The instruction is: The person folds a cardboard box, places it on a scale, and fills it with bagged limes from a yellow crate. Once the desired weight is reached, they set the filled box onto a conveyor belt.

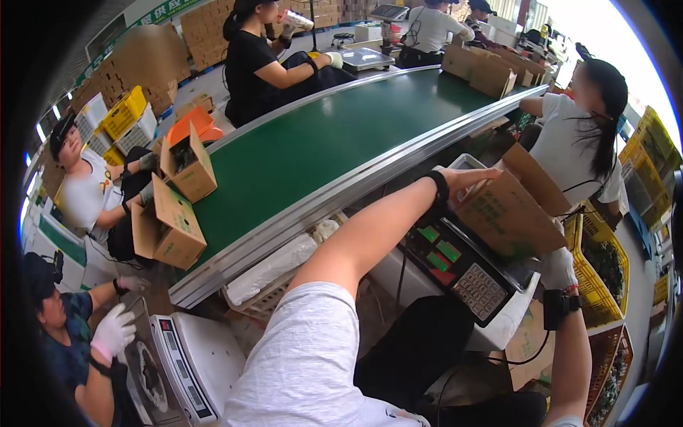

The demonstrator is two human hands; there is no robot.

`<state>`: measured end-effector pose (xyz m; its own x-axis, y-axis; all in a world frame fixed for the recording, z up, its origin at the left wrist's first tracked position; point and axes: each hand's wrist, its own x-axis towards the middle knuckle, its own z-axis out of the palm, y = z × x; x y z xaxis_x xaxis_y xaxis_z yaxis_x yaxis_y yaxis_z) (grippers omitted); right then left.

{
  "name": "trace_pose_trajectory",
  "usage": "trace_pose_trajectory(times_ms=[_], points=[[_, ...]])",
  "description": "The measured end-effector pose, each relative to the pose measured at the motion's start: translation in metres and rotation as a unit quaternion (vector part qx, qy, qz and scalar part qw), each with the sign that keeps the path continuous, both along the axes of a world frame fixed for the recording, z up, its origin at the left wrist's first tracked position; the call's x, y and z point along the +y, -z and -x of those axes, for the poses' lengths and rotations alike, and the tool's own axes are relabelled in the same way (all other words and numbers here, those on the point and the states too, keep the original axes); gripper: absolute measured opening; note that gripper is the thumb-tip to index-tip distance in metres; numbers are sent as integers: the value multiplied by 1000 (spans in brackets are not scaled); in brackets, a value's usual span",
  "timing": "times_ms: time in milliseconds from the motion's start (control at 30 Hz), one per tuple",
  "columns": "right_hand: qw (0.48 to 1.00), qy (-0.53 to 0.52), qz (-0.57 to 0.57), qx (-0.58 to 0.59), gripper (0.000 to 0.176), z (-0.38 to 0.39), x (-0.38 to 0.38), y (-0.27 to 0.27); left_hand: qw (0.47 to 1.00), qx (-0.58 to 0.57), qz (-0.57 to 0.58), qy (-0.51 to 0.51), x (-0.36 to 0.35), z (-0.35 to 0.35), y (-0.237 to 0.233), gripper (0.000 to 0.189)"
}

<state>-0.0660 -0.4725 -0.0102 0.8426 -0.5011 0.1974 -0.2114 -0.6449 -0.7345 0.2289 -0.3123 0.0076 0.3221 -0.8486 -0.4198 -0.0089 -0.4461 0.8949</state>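
An open cardboard box (506,219) with green print is tilted above a weighing scale (478,290) with a keypad. My left hand (466,183), bare, grips the box's upper left edge. At its lower right side is my right hand (559,270) in a white glove, with fingers against the cardboard and partly hidden by it. The inside of the box is mostly out of sight. A black device is strapped on my right wrist.
A green conveyor belt (320,146) with a metal rail crosses ahead, bearing open boxes (186,165) at its left end and more at the far end. Co-workers sit around it. Yellow crates (594,267) stand at my right, another scale (186,363) at my left.
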Motion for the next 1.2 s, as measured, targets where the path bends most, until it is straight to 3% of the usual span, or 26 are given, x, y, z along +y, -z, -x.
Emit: trace_pose_trajectory(times_ms=[33,67,100,133,167,200,267,300,333,400,467,533,600,667,700,733,767,800,833,867,900,967,1033,1067,1133,1200], points=[[981,31,-185,-50,89,-5,-1,1,1000,-6,8,8,-2,5,4,81],[925,55,-362,-101,93,-8,-3,0,999,21,16,-29,-4,6,12,84],[990,2,-137,-30,95,-4,-5,-5,996,52,24,-66,-7,8,21,87],[993,-48,94,47,97,1,-6,-8,996,50,29,-62,1,15,18,87],[998,-61,-23,-11,94,-1,-2,-6,993,59,81,-55,15,20,13,88],[910,12,-393,-134,75,-5,12,-5,988,69,129,-47,30,21,11,89],[864,116,-452,-188,64,-15,19,-4,973,108,152,-136,62,15,19,89],[862,120,-455,-190,64,-10,26,-5,956,172,173,-163,73,-7,35,87],[891,95,-413,-160,61,-2,34,-12,934,235,192,-189,85,-30,50,86],[915,75,-375,-130,59,21,45,-24,855,334,317,-238,121,-49,51,87],[957,75,-279,-38,53,52,56,-35,813,288,363,-353,156,-76,53,90],[949,121,-289,-30,46,86,43,-24,779,235,398,-423,181,-102,49,94],[937,174,-301,-37,44,122,39,-23,670,133,382,-622,187,-129,59,105],[915,223,-332,-60,38,161,24,-6,566,40,346,-747,193,-178,88,118],[909,246,-332,-50,37,179,18,-1,571,-54,223,-788,211,-218,117,127],[904,261,-335,-46,38,199,10,4,580,-33,211,-786,223,-239,122,138],[900,283,-330,-34,40,217,6,9,595,65,317,-736,225,-217,92,147],[893,311,-324,-19,43,237,-1,15,656,7,224,-720,232,-221,90,134],[893,325,-310,19,46,255,-7,22,656,-16,18,-755,220,-183,53,123],[892,335,-299,59,50,270,-14,30,760,-51,96,-641,249,-232,87,105],[882,359,-285,109,53,280,-18,39,786,-45,84,-610,282,-291,104,105],[870,378,-202,242,58,289,-24,54,845,-84,156,-505,306,-330,142,107],[839,297,-15,456,66,299,-50,97,820,-77,72,-562,297,-291,117,122],[786,317,-64,527,70,292,-51,107,786,-92,36,-610,287,-245,97,127],[769,405,-116,480,68,289,-47,153,791,-113,41,-600,309,-282,108,125],[747,458,-206,435,80,291,-45,211,685,-64,74,-722,291,-227,77,118]])
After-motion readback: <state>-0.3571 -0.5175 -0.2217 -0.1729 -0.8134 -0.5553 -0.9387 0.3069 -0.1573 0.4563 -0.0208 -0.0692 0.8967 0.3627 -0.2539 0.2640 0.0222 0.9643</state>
